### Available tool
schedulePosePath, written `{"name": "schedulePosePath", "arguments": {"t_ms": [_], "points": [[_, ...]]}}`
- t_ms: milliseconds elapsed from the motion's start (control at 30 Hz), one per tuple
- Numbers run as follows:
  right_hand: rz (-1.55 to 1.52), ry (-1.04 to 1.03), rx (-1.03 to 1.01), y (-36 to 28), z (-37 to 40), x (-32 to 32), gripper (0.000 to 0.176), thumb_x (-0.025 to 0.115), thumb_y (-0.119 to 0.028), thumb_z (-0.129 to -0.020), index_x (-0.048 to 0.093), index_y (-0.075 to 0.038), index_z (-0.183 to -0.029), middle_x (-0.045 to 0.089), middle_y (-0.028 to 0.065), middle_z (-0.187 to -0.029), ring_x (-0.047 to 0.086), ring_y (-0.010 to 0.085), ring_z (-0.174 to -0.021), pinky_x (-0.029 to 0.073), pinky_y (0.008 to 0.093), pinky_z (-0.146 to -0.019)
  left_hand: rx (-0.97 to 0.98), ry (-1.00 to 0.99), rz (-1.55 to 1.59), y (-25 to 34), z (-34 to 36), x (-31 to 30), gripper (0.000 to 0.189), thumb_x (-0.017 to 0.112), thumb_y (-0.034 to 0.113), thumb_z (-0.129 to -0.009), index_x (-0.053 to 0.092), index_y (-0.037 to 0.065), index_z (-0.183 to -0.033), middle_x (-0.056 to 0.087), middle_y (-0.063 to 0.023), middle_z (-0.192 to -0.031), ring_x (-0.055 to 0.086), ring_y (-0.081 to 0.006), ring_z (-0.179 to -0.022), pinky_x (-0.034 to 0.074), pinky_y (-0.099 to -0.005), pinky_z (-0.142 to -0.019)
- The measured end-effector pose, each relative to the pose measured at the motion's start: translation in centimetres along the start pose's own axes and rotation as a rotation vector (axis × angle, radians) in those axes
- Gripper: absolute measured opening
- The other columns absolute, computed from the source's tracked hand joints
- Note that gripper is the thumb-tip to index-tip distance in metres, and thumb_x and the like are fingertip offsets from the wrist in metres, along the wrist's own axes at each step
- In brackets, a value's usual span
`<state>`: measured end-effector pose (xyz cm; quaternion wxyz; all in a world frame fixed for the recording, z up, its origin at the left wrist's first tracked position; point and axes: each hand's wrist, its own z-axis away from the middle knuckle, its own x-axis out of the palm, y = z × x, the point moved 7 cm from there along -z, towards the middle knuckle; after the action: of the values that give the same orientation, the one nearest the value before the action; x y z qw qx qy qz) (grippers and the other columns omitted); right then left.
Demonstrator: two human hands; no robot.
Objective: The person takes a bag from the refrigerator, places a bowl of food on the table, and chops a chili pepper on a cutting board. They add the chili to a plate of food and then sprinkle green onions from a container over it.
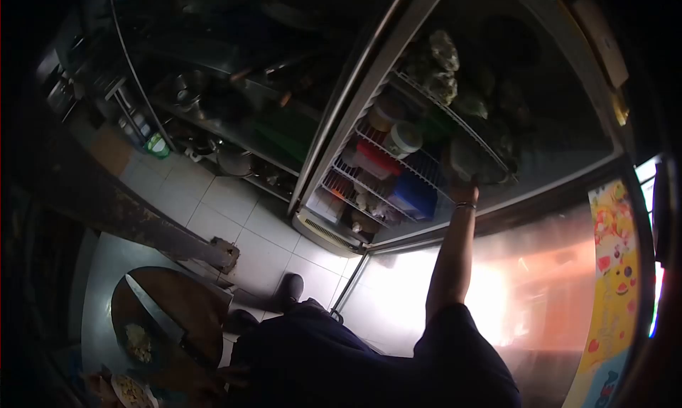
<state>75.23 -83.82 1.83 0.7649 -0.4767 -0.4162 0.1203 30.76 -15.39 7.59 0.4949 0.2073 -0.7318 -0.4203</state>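
My right hand (466,192) reaches up into an open refrigerator, at the front of a wire shelf (455,116). It is beside a dim, pale container or bag (465,159); shadow and blur hide its fingers and any grip. A round brown board (202,298) at lower left bears a knife (153,305) and a small pale chopped heap (139,342). Below it is a bowl of food (133,392). Dark skin shows around the bowl and the board's lower edge, but I cannot make out my left hand there.
Shelves hold a white tub (406,138), a red container (376,159), a blue container (415,195) and bagged greens (444,52). The glossy door (526,280) stands open at lower right. A rusty metal beam (149,219) crosses the left. Two dark shoes (289,290) rest on the tiles.
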Motion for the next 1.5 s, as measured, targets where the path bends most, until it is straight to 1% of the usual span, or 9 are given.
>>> {"name": "schedulePosePath", "arguments": {"t_ms": [233,300,700,933,1000,1033,1133,1333,1500], "points": [[0.509,-0.303,-0.01,3.5,-1.8,0.8,0.028,0.052,-0.025,-0.098,0.061,-0.005,-0.114,0.066,0.0099,-0.099,0.062,0.0292,-0.085,0.053,0.0446,-0.088,0.049,0.243,-0.025,0.3,5.1,0.4,0.041,0.064,0.039,-0.096,0.065,0.002,-0.112,0.06,-0.025,-0.133,0.047,-0.0424,-0.136,0.024,-0.0641,-0.116],[0.638,-0.308,-0.052,4.8,-0.9,2.4,0.029,0.052,-0.026,-0.098,0.061,-0.005,-0.115,0.066,0.0101,-0.1,0.062,0.0295,-0.086,0.053,0.0449,-0.088,0.046,0.379,-0.215,1.6,6.3,0.3,0.041,0.064,0.038,-0.097,0.06,0.001,-0.114,0.063,-0.0252,-0.126,0.056,-0.0393,-0.127,0.038,-0.0566,-0.111],[0.928,-0.52,-0.084,18.6,14.0,13.0,0.034,0.051,-0.028,-0.098,0.057,-0.005,-0.122,0.064,0.0115,-0.108,0.061,0.0312,-0.093,0.053,0.0467,-0.091,0.428,1.612,0.084,-2.1,26.5,-2.7,0.044,0.054,0.05,-0.101,0.059,0.008,-0.113,0.067,-0.0151,-0.121,0.065,-0.0302,-0.111,0.049,-0.0466,-0.098],[0.951,-0.59,-0.07,21.0,17.3,13.8,0.037,0.051,-0.029,-0.098,0.055,-0.005,-0.126,0.063,0.0124,-0.112,0.061,0.0322,-0.098,0.053,0.0478,-0.092,0.348,1.895,0.082,-4.8,33.3,-5.3,0.038,0.055,0.048,-0.101,0.061,0.011,-0.108,0.068,-0.0111,-0.115,0.066,-0.0245,-0.106,0.052,-0.0392,-0.088],[0.965,-0.6,-0.071,21.4,17.7,14.1,0.038,0.051,-0.029,-0.098,0.054,-0.005,-0.127,0.063,0.0126,-0.113,0.061,0.0325,-0.099,0.053,0.0481,-0.093,0.144,2.073,-0.07,-6.3,36.8,-6.1,0.038,0.06,0.043,-0.099,0.061,0.009,-0.115,0.068,-0.0125,-0.113,0.065,-0.0249,-0.104,0.052,-0.0391,-0.09],[0.969,-0.598,-0.071,21.4,17.9,14.0,0.038,0.051,-0.03,-0.098,0.054,-0.005,-0.127,0.062,0.0127,-0.114,0.061,0.0327,-0.1,0.053,0.0483,-0.093,0.145,2.081,-0.071,-6.8,37.1,-5.9,0.038,0.06,0.043,-0.099,0.061,0.009,-0.115,0.068,-0.0125,-0.113,0.065,-0.0249,-0.104,0.052,-0.0391,-0.09],[0.98,-0.588,-0.098,20.7,18.5,14.1,0.04,0.051,-0.03,-0.098,0.053,-0.005,-0.129,0.062,0.0131,-0.115,0.061,0.0331,-0.101,0.052,0.0487,-0.093,-0.493,1.937,-1.111,-7.1,37.7,-6.6,0.055,0.069,0.027,-0.091,0.051,0.002,-0.138,0.057,-0.0234,-0.134,0.054,-0.0401,-0.126,0.042,-0.0477,-0.107],[0.971,-0.534,-0.218,15.9,21.4,13.5,0.043,0.051,-0.031,-0.098,0.051,-0.005,-0.132,0.061,0.0138,-0.119,0.06,0.034,-0.105,0.052,0.0496,-0.095,-1.021,1.597,-1.505,-8.8,38.2,-11.5,0.1,0.075,0.034,-0.082,0.016,0.009,-0.159,0.012,-0.0228,-0.165,0.014,-0.0488,-0.15,0.022,-0.0594,-0.118],[0.951,-0.47,-0.352,10.6,28.4,12.9,0.046,0.05,-0.032,-0.098,0.05,-0.005,-0.135,0.06,0.0144,-0.122,0.06,0.0347,-0.108,0.052,0.0504,-0.096,-0.832,1.549,-1.454,-8.7,41.4,-15.6,0.1,0.073,0.033,-0.081,0.016,0.01,-0.16,0.012,-0.0224,-0.165,0.013,-0.0466,-0.151,0.016,-0.061,-0.12]]}}
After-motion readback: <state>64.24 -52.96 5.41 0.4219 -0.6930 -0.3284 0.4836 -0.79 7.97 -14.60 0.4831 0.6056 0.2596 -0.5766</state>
